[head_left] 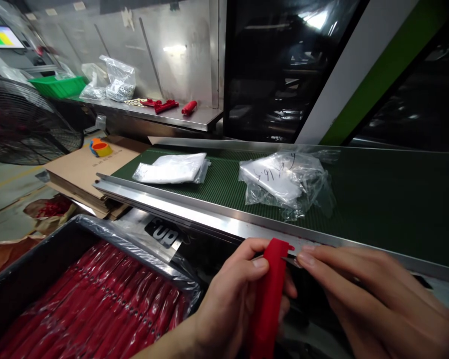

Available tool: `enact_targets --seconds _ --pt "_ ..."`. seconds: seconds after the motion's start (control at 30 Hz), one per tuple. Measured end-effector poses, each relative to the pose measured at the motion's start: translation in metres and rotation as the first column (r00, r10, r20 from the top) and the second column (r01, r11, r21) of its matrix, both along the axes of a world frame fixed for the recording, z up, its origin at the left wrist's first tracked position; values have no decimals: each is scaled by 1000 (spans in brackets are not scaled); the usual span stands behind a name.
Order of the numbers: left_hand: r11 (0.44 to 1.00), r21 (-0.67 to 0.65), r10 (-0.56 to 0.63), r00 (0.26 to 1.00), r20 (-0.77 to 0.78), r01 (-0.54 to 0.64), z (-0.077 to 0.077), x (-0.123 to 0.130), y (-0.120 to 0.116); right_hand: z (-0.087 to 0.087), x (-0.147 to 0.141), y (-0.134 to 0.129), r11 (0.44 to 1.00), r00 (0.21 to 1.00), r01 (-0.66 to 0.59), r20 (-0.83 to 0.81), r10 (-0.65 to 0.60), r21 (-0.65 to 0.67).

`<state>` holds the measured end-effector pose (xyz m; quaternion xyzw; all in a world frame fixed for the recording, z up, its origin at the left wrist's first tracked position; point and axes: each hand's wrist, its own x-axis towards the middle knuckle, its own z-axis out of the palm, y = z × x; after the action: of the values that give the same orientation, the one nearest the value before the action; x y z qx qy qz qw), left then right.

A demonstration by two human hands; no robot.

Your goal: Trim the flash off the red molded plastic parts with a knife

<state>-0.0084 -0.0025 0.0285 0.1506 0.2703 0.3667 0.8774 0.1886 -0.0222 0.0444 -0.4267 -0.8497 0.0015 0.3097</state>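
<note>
Fingers round red part (270, 294), elongated, smooth

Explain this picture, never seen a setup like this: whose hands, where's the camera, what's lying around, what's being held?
No robot here: a person works bare-handed. The single picture comes from a camera worn on their head, looking forward and down.

The left hand grips a long red plastic part. The right hand pinches a small pointed metal tool, its tip at the part's edge; the tool is mostly hidden by fingers.

Beyond is a green ribbed belt, probably a conveyor, bearing a flat white plastic-wrapped packet and a crumpled clear bag with handwriting. At lower left, a dark plastic-lined bin holds rows of glossy red pieces. Behind it, an orange-and-yellow ring sits on stacked brown cardboard.
</note>
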Motion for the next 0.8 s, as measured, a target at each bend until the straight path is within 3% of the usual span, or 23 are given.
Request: enact_targets --seconds 0.13,0.47,0.63,0.8 --pt "1000 18 -5 1000 -14 6 1 2 -2 -1 9 8 995 999 -36 32 33 94" --pt "1000 12 -10 999 -39 11 -3 4 0 -3 8 7 998 1000 -4 7 4 59" --pt "1000 17 -19 1000 -25 20 -4 4 1 -7 14 12 993 1000 -14 -9 15 118" --pt "1000 13 -27 1000 -16 27 -5 6 1 -9 9 9 988 993 105 -61 -99 115"
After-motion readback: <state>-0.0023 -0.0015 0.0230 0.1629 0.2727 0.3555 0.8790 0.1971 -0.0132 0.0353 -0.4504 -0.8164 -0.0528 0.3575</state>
